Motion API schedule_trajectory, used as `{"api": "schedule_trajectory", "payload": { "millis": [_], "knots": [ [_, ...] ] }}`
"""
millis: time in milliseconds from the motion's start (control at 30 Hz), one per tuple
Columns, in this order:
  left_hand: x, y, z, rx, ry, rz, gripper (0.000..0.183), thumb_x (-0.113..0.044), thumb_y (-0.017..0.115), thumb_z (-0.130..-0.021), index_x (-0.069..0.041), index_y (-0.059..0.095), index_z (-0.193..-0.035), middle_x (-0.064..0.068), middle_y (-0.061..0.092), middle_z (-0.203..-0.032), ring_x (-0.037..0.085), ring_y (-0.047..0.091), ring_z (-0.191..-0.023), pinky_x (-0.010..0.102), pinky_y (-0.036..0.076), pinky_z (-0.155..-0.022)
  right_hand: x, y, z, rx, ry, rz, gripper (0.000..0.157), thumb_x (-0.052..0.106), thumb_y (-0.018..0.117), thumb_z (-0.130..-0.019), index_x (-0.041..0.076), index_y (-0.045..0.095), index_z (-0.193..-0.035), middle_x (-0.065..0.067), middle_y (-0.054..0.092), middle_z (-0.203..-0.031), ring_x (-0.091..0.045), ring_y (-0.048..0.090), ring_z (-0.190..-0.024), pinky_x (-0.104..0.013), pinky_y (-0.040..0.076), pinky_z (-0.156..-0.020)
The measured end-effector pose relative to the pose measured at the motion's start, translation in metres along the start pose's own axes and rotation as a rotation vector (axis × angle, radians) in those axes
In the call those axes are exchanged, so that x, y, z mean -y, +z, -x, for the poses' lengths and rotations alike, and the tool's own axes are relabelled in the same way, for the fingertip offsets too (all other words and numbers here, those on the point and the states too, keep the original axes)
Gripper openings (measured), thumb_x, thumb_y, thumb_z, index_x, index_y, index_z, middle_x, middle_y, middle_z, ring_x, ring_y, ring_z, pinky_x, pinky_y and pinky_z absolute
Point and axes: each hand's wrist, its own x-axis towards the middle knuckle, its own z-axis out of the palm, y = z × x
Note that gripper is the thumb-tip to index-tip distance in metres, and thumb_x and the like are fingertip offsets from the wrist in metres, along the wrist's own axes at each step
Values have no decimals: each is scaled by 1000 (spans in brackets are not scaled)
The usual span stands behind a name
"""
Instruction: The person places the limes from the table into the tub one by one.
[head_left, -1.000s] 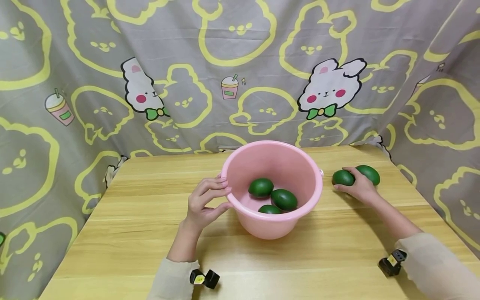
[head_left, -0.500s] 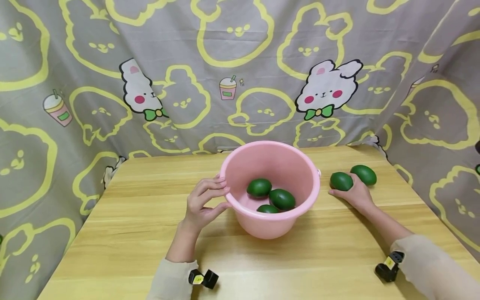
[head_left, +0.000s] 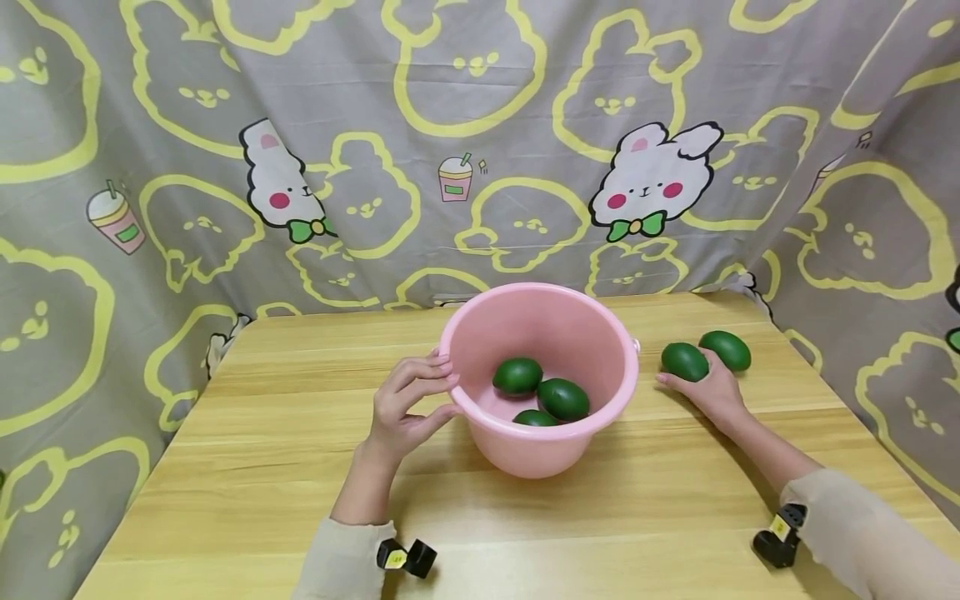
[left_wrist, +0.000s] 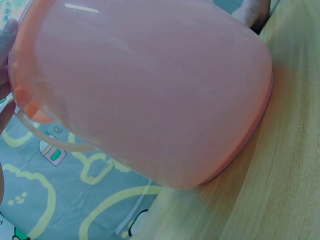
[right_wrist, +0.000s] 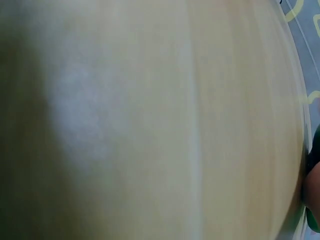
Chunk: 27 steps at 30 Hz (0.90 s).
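My left hand (head_left: pixel 405 407) holds the left side of the pink bucket (head_left: pixel 525 454), fingertips at its rim and thumb against the outside just below. In the left wrist view the bucket's wall (left_wrist: pixel 150 90) fills most of the picture, with fingers (left_wrist: pixel 5 45) at the rim. Three smooth, dark green oval fruits lie in the bucket, one of them a green fruit (head_left: pixel 564 399) near the middle. To the right, my right hand (head_left: pixel 716 392) grips another green oval fruit (head_left: pixel 684 362), thumb on the near side, other fingers mostly hidden. Just behind is a further green fruit (head_left: pixel 726 351).
A wooden table (head_left: pixel 262 467) carries everything. The bucket's handle pivot (head_left: pixel 636 346) faces the right hand. A patterned curtain (head_left: pixel 337 100) hangs behind and along both sides. Black wrist devices, such as the wrist device (head_left: pixel 407 557) on the left, sit at both sleeves.
My right hand has shifted slightly, its fingers now lower behind the gripped fruit, which has turned a little. The left hand and bucket stay in place; the head view has shifted slightly.
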Motion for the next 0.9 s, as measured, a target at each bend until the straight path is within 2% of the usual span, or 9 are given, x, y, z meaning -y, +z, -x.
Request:
{"api": "schedule_trajectory", "payload": {
  "millis": [167,533,767,900],
  "knots": [
    [1,1,1,0,1,-8,32,-21,75,-81,8,70,-93,21,63,-90,29,63,-99,44,54,-95,2,-2,1,-8,12,-10,88,48,65,-86,-10,27,-141,-31,48,-120,-38,50,-96,-31,43,-70],
    [3,1,0,8,7,-11,33,-22,75,-81,8,70,-92,21,63,-90,31,63,-98,44,55,-94,7,-5,0,45,8,-3,86,49,63,-86,-9,29,-139,-29,49,-117,-35,52,-94,-27,46,-69],
    [3,1,1,8,-1,-19,33,-22,75,-81,8,70,-91,21,64,-90,30,63,-98,44,55,-94,12,-13,-5,147,45,29,95,51,63,-86,-15,21,-141,-36,45,-123,-43,50,-104,-44,50,-83],
    [2,-1,2,7,-3,-16,34,-22,75,-80,9,70,-91,22,63,-89,31,63,-98,44,55,-94,12,-15,-8,157,43,29,92,48,67,-84,-14,26,-139,-35,46,-120,-43,50,-105,-46,49,-86]
  ]
}}
